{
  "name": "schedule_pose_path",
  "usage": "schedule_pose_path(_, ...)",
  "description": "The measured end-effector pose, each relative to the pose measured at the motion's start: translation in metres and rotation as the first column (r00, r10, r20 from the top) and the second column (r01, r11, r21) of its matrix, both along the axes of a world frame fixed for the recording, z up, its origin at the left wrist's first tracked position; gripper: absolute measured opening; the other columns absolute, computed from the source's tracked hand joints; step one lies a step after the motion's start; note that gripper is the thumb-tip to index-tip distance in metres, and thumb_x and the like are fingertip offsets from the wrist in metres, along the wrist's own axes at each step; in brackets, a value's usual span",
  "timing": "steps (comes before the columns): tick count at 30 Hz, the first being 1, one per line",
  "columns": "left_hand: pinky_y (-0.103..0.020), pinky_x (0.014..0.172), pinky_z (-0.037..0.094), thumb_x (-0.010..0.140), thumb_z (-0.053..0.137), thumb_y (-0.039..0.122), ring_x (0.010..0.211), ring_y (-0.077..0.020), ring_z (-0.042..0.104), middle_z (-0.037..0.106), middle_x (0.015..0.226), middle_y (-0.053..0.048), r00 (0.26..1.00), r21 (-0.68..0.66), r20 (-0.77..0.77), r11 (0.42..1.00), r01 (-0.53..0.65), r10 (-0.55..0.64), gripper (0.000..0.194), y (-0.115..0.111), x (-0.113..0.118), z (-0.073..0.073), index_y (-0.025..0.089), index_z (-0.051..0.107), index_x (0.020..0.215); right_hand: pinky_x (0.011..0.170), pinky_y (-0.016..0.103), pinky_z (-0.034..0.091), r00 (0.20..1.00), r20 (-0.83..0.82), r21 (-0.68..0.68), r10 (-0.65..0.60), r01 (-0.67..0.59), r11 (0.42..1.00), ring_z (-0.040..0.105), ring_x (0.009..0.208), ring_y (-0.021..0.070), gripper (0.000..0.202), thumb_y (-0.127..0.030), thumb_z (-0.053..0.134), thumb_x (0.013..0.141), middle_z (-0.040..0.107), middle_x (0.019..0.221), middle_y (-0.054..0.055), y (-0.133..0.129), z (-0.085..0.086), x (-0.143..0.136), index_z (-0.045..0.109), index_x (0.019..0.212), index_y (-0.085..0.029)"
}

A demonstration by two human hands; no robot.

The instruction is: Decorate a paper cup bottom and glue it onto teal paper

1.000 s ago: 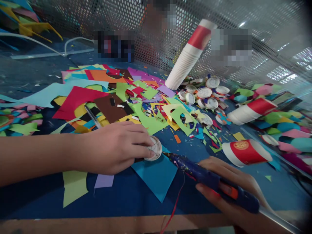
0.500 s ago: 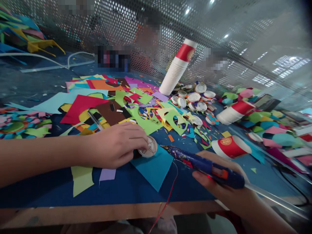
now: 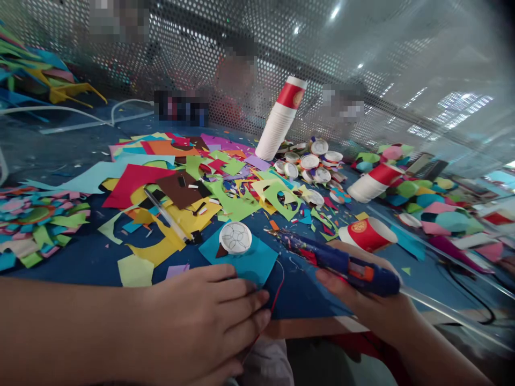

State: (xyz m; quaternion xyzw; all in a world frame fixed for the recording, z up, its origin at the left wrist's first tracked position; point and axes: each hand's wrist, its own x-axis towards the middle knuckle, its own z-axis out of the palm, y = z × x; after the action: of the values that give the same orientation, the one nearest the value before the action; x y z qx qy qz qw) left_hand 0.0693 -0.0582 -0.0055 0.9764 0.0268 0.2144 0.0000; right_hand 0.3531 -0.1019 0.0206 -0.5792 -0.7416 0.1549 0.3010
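Observation:
My right hand is wrapped round a dark blue hot glue gun, its nozzle pointing left and a clear glue stick coming out of its back. My left hand is over the table's front edge with its fingers stretched out and a little apart. A red thread runs down past those fingertips; whether they touch it I cannot tell. Beyond the left hand, a white paper disc with drawn curved lines sits on a blue paper sheet. A small dark brown piece shows under the disc.
Cut paper scraps and a pen are heaped beyond the disc. A tilted stack of paper cups rises behind. Several white discs lie beside it. A red and white cup lies near the right hand. A perforated screen stands behind.
My left hand has let go of the white disc and drawn back to the table's front edge near the thread. The disc stays on the blue sheet. My right hand still holds the glue gun.

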Motion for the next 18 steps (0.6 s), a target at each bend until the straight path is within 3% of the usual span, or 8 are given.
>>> schedule_pose_path(3,-0.032,0.095,0.051,0.096,0.052,0.038,0.107,-0.0199,0.068,0.071,0.125,-0.006,0.999,0.045,-0.027,0.999,-0.028,0.030,0.044,-0.007,-0.001,-0.003,0.011,0.061,0.129,0.051,0.024,0.046,1.000,-0.023,-0.020,0.015,-0.015,1.000,0.054,0.056,0.0134,0.013,-0.033,0.067,0.085,0.059,0.065,-0.003,-0.001,0.002,-0.002,0.062,0.077,-0.024)
schedule_pose_path(8,-0.031,0.099,0.051,0.101,0.045,0.033,0.108,-0.0192,0.069,0.072,0.124,-0.004,0.998,0.097,-0.065,0.995,-0.012,0.018,0.036,-0.007,-0.014,0.003,0.014,0.064,0.125,0.052,0.027,0.045,0.998,-0.027,-0.149,0.065,-0.068,0.986,0.054,0.060,0.0152,0.019,-0.042,0.067,0.084,0.061,0.069,-0.002,-0.002,0.005,0.001,0.063,0.080,-0.025)
schedule_pose_path(14,-0.030,0.103,0.051,0.101,0.040,0.027,0.109,-0.0188,0.069,0.074,0.118,-0.005,0.999,0.031,0.009,0.999,-0.041,0.041,0.036,-0.009,-0.035,-0.002,0.014,0.063,0.126,0.062,0.028,0.047,0.984,0.009,-0.314,0.176,-0.164,0.935,0.058,0.071,0.0160,0.022,-0.042,0.061,0.089,0.066,0.081,0.002,0.000,0.009,0.000,0.064,0.082,-0.021)
schedule_pose_path(18,-0.034,0.099,0.055,0.100,0.042,0.028,0.106,-0.0223,0.070,0.075,0.116,-0.008,0.998,-0.025,0.003,0.997,-0.070,0.070,0.035,-0.010,-0.047,-0.002,0.013,0.065,0.123,0.061,0.028,0.046,0.979,0.041,-0.272,0.199,-0.181,0.945,0.059,0.071,0.0155,0.018,-0.039,0.061,0.090,0.065,0.081,0.001,0.001,0.008,-0.001,0.064,0.084,-0.022)
